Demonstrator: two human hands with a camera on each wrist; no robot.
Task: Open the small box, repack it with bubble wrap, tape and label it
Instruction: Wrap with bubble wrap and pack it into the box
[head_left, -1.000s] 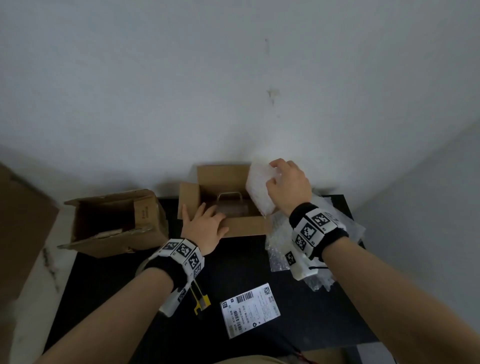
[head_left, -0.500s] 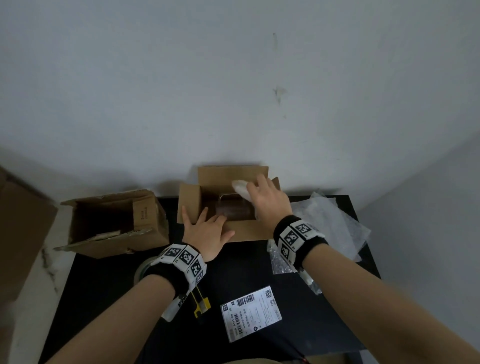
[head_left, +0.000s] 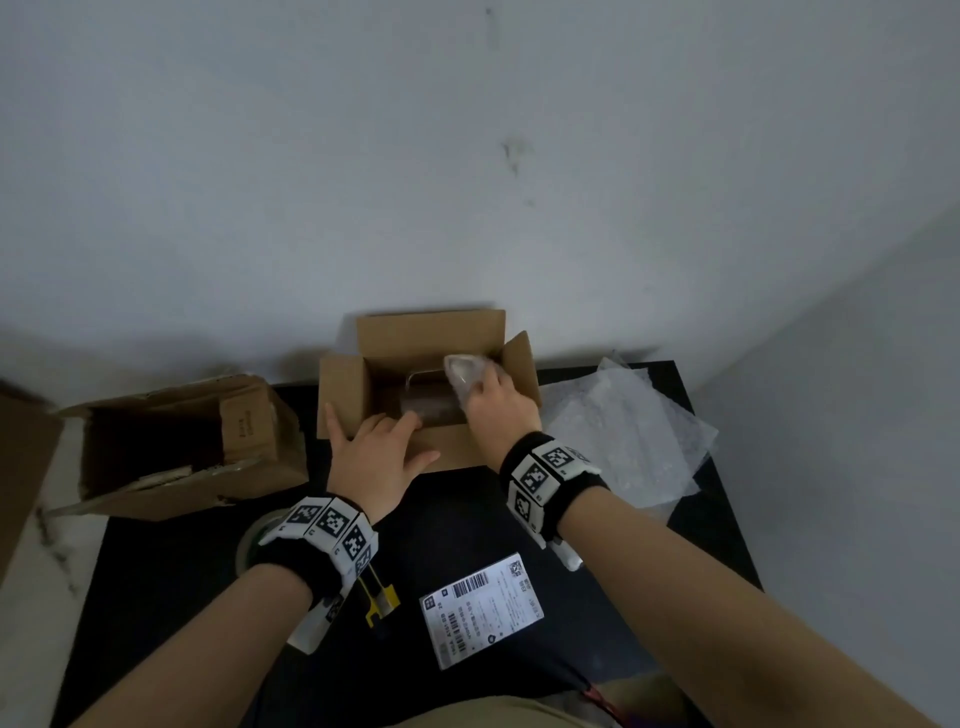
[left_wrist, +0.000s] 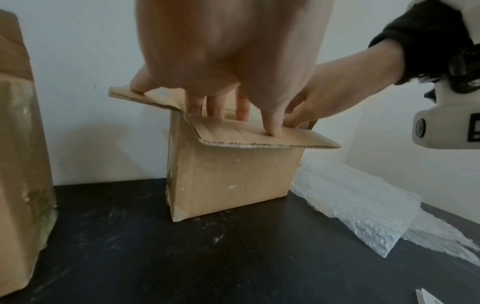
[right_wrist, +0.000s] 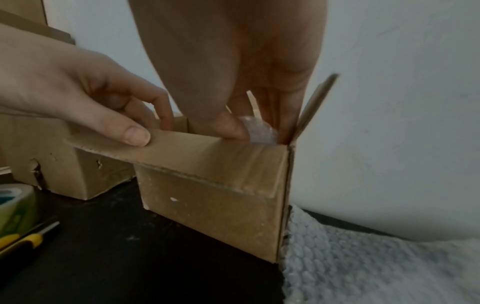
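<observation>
The small cardboard box (head_left: 431, 332) stands open at the back of the black table (head_left: 467, 519), with a dark object (head_left: 431, 405) with a metal rim inside it. My right hand (head_left: 493, 410) grips a wad of bubble wrap (head_left: 462, 371) and holds it down in the box's right side; the right wrist view shows the wad (right_wrist: 259, 131) pinched just inside the front wall (right_wrist: 215, 205). My left hand (head_left: 374, 457) lies spread over the box's near left corner. Its thumb (left_wrist: 271, 127) presses the front flap and its little finger presses the left flap, while the middle fingers dip inside.
Loose bubble wrap sheets (head_left: 623, 436) lie right of the box. A larger open carton (head_left: 176, 447) lies on its side at the left. A shipping label (head_left: 480, 608), a yellow utility knife (head_left: 379, 597) and a tape roll (head_left: 254, 540) lie near the front.
My right hand has brought the bubble wrap from above the box's right flap down into the box. My left hand has stayed on the front flap, its fingers reaching further in.
</observation>
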